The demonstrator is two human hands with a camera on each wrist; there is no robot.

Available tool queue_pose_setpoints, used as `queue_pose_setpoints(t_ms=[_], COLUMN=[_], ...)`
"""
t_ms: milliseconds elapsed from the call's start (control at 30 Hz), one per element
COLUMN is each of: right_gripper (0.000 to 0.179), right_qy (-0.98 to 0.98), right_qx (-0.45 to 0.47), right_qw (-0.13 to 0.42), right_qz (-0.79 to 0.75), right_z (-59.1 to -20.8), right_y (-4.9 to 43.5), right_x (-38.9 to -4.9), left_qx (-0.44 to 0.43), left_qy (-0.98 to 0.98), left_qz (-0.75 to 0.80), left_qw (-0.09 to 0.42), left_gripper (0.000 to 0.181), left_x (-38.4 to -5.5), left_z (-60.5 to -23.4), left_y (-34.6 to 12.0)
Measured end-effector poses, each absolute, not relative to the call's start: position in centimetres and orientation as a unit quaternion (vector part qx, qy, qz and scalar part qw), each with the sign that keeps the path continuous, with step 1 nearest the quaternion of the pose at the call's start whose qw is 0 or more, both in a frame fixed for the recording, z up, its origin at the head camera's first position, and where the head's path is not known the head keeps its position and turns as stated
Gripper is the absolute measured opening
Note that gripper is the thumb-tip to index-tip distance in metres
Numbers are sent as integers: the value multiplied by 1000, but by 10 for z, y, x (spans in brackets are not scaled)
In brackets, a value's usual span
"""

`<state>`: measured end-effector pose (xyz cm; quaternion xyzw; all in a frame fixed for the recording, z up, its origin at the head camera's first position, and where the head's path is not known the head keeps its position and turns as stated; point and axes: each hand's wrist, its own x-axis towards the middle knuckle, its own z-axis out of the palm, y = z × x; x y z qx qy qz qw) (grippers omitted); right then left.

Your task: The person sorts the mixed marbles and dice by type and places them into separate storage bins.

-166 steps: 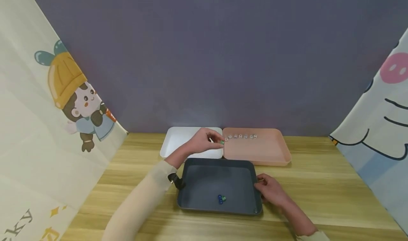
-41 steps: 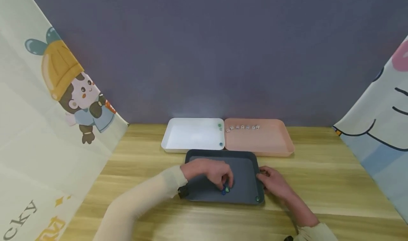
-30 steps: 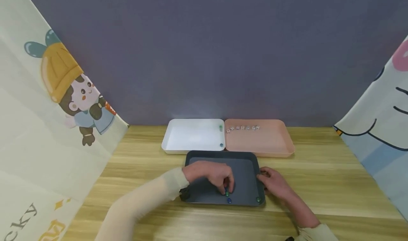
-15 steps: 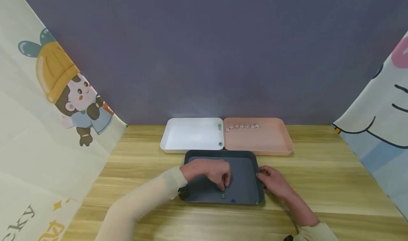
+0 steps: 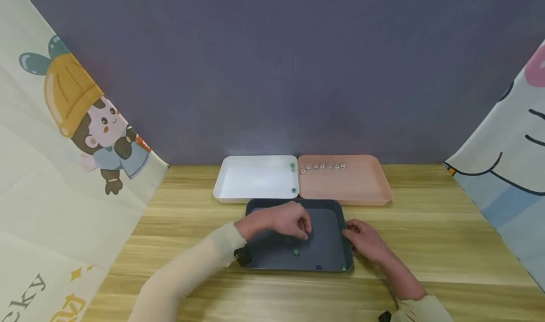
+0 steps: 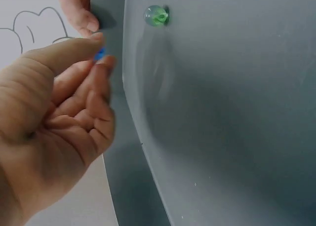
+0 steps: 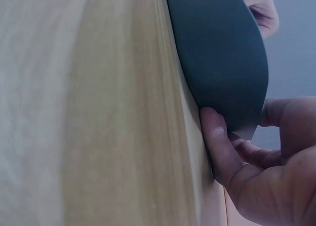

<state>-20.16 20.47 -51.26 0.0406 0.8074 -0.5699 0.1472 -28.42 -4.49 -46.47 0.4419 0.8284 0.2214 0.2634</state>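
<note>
A plain slate-coloured backdrop rises behind the wood-grain table. Left of the table hangs a pale sheet printed with a yellow-capped cartoon figure; right of the table, a white-and-blue sheet.

The left hand pinches a blue marble over a dark grey tray, low centre in the head view. Toward its bottom edge lie a clear green marble, a second blue marble and, at lower right, another green marble. The right hand holds the tray's right rim.
</note>
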Motion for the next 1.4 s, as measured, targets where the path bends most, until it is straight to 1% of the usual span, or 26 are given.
queue_pose_setpoints(t_ms=[167, 333, 600, 767, 933, 1100, 1200, 1400], right_gripper=[42, 43, 48, 50, 51, 51, 51, 51], right_qy=[808, 810, 804, 790, 790, 784, 780, 791], right_qx=[38, 37, 33, 26, 17, 12, 12, 19], right_qw=[151, 149, 159, 164, 169, 179, 184, 184], right_qz=[-568, -566, -572, -590, -589, -595, -598, -583], right_z=[-512, -511, -510, -508, -509, -511, -510, -511], right_y=[205, 205, 206, 206, 208, 210, 210, 209], right_x=[-201, -201, -202, -203, -203, -204, -205, -206], left_qx=[450, 455, 434, 447, 433, 406, 406, 412], left_qy=[817, 803, 801, 782, 779, 794, 789, 782], left_qz=[294, 352, 388, 420, 444, 449, 460, 468], left_qw=[211, 159, 136, 112, 96, 56, 30, 4], left_gripper=[20, 18, 16, 15, 16, 16, 17, 16], left_x=[-284, -282, -282, -285, -287, -286, -282, -279], left_z=[-461, -453, -443, -442, -443, -441, -437, -432], left_y=[-49, -52, -61, -68, -76, -83, -87, -93])
